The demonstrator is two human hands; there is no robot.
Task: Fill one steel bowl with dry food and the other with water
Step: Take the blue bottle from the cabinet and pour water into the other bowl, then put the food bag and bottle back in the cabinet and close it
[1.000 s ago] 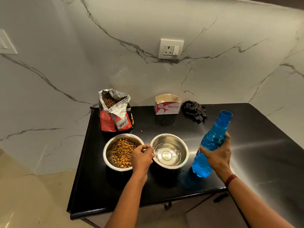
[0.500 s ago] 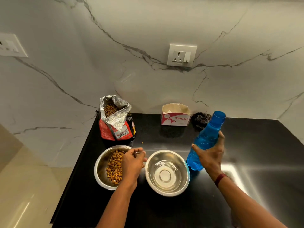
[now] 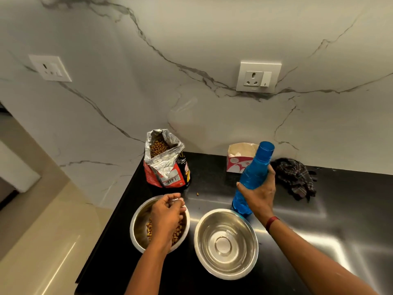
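**Head view (the only view)**

1. Food bowl (image 3: 136, 227): steel, on the black counter (image 3: 319, 233) at your left front. Brown kibble (image 3: 148, 228) lies on its floor, but your hand hides much of it.
2. Water bowl (image 3: 226, 243): steel, just beside the food bowl on its right, with a narrow gap between the rims. Clear water lies shallow in the bottom, well below the rim.
3. Blue bottle (image 3: 254, 171): uncapped and nearly upright, leaning slightly right. Its base is just behind the water bowl. It cannot be told whether it rests on the counter or is slightly raised.
4. Left hand (image 3: 168, 211): over the food bowl, fingers curled inward. A pale patch shows at the fingertips, and it cannot be told whether you are pinching something there.
5. Right hand (image 3: 258, 194): wrapped round the bottle's middle, holding it firmly.
6. Food bag (image 3: 164, 165): open and upright behind the food bowl, with kibble showing in its mouth.
7. Sundries: a small carton (image 3: 236, 161) and a dark checked cloth (image 3: 295, 179), both by the wall.

**Step in hand (judged):** the dry food appears to be served, and the water is the open item. You hold the bottle ready but are not pouring.

**Next move (judged):** if more water is wanted, bring the bottle's mouth over the centre of the water bowl and tip slowly, since the steel bowl may slide on the glossy counter. Otherwise stand the bottle down away from both bowls.
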